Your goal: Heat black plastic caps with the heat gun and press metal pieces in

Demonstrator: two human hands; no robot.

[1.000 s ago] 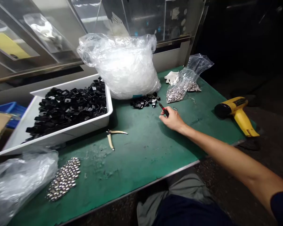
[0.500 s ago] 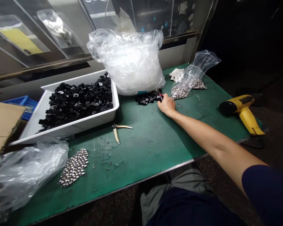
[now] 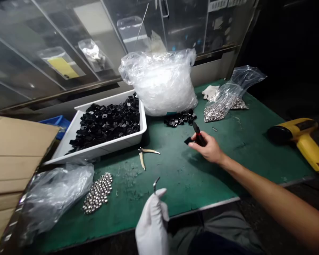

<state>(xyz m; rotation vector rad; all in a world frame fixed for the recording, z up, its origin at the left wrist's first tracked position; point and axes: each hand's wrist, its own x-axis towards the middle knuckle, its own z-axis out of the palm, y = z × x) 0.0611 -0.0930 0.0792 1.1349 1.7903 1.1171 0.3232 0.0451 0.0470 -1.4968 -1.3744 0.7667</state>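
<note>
My left hand (image 3: 154, 221), in a white glove, is closed at the front edge of the table. Between its thumb and fingers it pinches a small shiny bent metal piece (image 3: 156, 183). My bare right hand (image 3: 208, 148) is raised over the green table. It grips a black-and-red hand tool (image 3: 199, 135), whose exact kind I cannot make out, and pinches a small black plastic part (image 3: 188, 141) at the fingertips. Just beyond lies a loose pile of similar black parts (image 3: 177, 120). Pliers with cream handles (image 3: 143, 159) lie spread on the table between the two hands.
A white tray (image 3: 114, 142) of black parts stands at left, beside a big clear bag (image 3: 166, 88). Metal pieces (image 3: 98, 193) lie near crumpled plastic (image 3: 55, 191) and a cardboard box (image 3: 13, 156). At right are a bag of metal pins (image 3: 215, 111) and a yellow heat gun (image 3: 303, 138).
My right hand has drawn back from the pile of black parts, carrying the tool and one black part. My gloved left hand has come into view with the metal piece. The view has shifted.
</note>
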